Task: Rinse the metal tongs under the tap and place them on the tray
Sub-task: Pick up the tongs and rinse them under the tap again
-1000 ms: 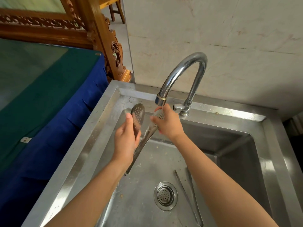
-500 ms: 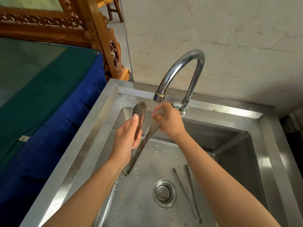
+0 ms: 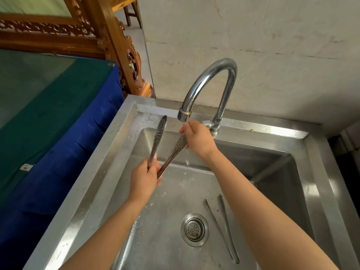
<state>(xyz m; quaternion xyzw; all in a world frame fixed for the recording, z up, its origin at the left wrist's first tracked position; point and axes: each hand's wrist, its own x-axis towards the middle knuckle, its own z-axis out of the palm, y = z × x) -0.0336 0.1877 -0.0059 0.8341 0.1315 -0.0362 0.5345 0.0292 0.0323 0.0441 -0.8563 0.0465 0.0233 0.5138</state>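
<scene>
Tongs (image 3: 159, 136) of perforated metal stand splayed above the sink's (image 3: 109, 156) far left corner, just below the tap (image 3: 209, 78) spout; left hand (image 3: 143, 177) is closed around their hinge end, near the left wall; right hand (image 3: 197, 139) pinches the right blade directly under the spout, fingers closed on it; a second, slimmer pair of tongs (image 3: 224, 228) lies on the basin floor, just right of the drain (image 3: 194, 229).
</scene>
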